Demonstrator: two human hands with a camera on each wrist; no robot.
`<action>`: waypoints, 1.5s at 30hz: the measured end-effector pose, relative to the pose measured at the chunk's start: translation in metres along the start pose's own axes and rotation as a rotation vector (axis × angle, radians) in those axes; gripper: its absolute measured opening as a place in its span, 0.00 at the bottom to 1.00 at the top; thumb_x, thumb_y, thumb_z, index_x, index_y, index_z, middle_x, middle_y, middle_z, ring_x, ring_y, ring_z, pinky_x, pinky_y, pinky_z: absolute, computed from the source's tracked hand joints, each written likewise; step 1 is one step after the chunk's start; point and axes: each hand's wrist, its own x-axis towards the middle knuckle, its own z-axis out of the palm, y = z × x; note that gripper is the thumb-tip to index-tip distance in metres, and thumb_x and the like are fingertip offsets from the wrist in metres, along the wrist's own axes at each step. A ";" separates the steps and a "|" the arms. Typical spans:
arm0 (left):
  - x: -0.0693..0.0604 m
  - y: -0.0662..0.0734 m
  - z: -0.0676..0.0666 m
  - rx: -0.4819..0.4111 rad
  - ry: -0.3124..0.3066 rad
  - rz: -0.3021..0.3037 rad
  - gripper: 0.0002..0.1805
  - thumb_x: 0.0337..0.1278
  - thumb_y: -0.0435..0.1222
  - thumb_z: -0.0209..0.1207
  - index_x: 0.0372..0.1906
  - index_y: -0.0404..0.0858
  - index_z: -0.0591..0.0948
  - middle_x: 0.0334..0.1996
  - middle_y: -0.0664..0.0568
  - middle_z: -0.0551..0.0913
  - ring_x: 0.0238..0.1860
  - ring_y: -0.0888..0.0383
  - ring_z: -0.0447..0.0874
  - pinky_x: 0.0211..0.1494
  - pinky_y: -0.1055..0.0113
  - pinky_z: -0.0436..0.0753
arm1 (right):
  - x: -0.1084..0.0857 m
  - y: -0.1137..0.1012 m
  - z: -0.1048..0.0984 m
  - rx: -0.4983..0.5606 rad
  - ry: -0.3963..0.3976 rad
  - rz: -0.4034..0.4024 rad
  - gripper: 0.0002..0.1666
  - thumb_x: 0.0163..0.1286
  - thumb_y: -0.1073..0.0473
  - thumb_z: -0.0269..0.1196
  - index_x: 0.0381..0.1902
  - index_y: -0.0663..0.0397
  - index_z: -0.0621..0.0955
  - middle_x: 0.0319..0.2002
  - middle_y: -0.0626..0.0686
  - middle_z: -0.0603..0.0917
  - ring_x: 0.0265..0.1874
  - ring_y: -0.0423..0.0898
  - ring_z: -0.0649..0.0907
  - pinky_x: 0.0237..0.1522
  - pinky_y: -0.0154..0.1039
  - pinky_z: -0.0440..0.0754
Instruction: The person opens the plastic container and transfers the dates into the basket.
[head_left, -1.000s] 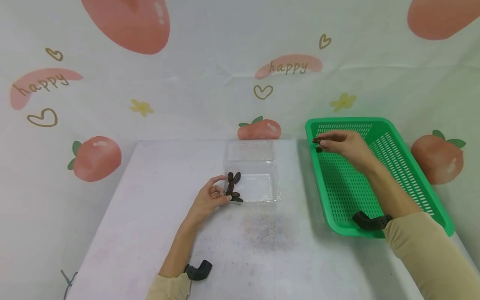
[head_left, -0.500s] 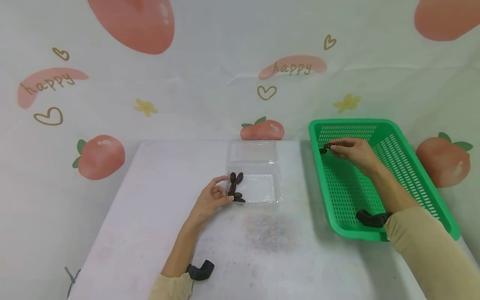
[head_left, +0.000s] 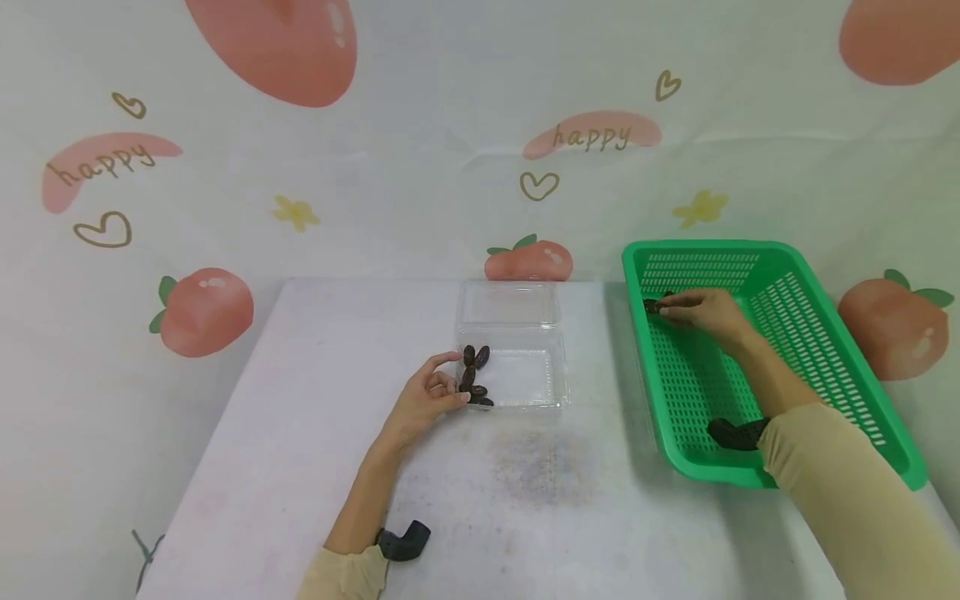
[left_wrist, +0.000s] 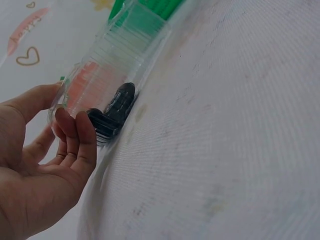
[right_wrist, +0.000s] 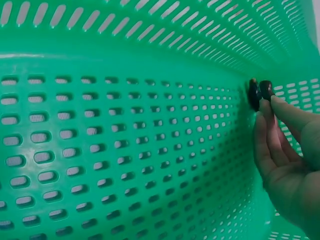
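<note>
My left hand (head_left: 426, 398) holds the left side of a clear plastic clamshell box (head_left: 555, 392), its lid folded open behind it. Several dark brown dates (head_left: 482, 357) lie inside along that side. In the left wrist view, curled fingers (left_wrist: 86, 142) of my left hand are against the clear wall, with dark dates (left_wrist: 121, 100) beyond it. On the right, my right hand (head_left: 708, 312) reaches into the green basket (head_left: 654, 400) at its far left corner. Its fingertips pinch a date (right_wrist: 266, 89) there, close beside another date (right_wrist: 254, 95) near the basket wall.
A white-covered table (head_left: 337, 350) carries both containers, with the basket to the right of the box. Behind rises a patterned cloth backdrop (head_left: 420, 167). Black wrist mounts (head_left: 405, 542) sit on both forearms. A thin cord (head_left: 146, 557) hangs at the lower left.
My right hand has lowered the date from the basket's left rim down into its far left corner. The left hand keeps its hold on the box. The whole view has shifted slightly.
</note>
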 end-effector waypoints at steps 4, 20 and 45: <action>0.000 0.001 0.001 0.002 -0.002 0.006 0.37 0.55 0.25 0.67 0.70 0.41 0.68 0.32 0.51 0.72 0.32 0.61 0.74 0.40 0.68 0.79 | 0.002 0.005 0.000 0.039 -0.033 0.032 0.30 0.73 0.59 0.62 0.64 0.75 0.71 0.42 0.37 0.84 0.39 0.31 0.85 0.49 0.35 0.81; 0.001 0.002 0.002 0.015 -0.004 -0.001 0.37 0.55 0.25 0.67 0.70 0.40 0.68 0.33 0.51 0.72 0.32 0.61 0.74 0.40 0.69 0.78 | 0.004 0.007 -0.003 0.126 -0.094 0.077 0.28 0.74 0.64 0.59 0.65 0.78 0.68 0.42 0.44 0.86 0.37 0.35 0.86 0.47 0.38 0.83; 0.000 0.000 0.001 0.024 0.006 -0.002 0.37 0.55 0.26 0.67 0.70 0.41 0.68 0.32 0.51 0.72 0.31 0.61 0.74 0.39 0.68 0.77 | -0.018 -0.041 0.004 0.151 0.120 -0.131 0.24 0.74 0.53 0.60 0.62 0.62 0.78 0.41 0.39 0.85 0.40 0.36 0.84 0.45 0.33 0.82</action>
